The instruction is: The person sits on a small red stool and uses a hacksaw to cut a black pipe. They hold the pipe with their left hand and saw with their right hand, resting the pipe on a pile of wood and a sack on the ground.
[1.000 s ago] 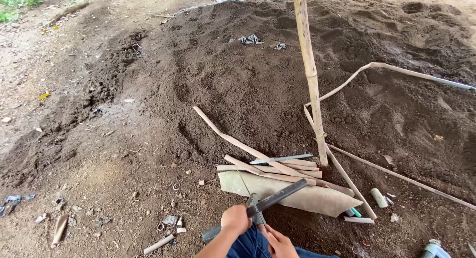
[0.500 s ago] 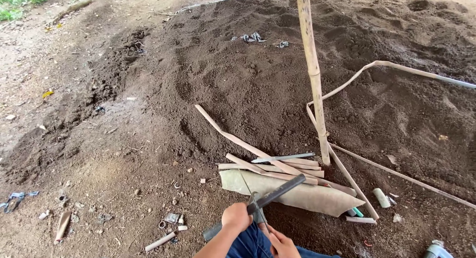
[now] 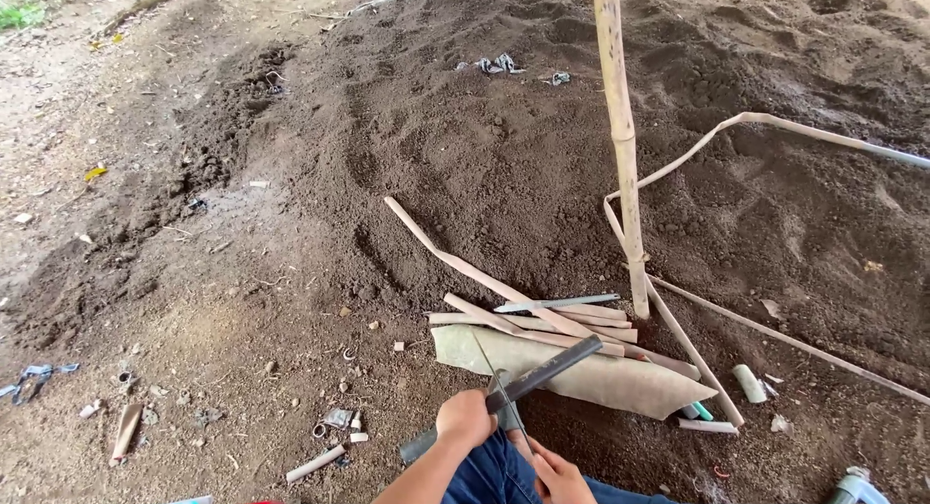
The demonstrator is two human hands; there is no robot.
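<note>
My left hand (image 3: 466, 417) grips a long dark metal bar (image 3: 542, 368) that slants up to the right from my lap. My right hand (image 3: 557, 473) sits low beside it and holds a thin metal blade (image 3: 502, 388) that crosses the bar. Both hands are over my blue-clad knee (image 3: 489, 470). Just beyond them lie a flat beige sheet (image 3: 601, 380) and several split bamboo strips (image 3: 523, 315) on the dark soil.
An upright bamboo pole (image 3: 620, 145) stands in the soil mound at right. A grey knife blade (image 3: 557, 302) lies on the strips. A long bent strip (image 3: 736, 126) curves to the right. Small scraps (image 3: 329, 431) and bamboo offcuts litter the ground at left.
The hands and the bar have barely shifted. The view has tilted a little downward.
</note>
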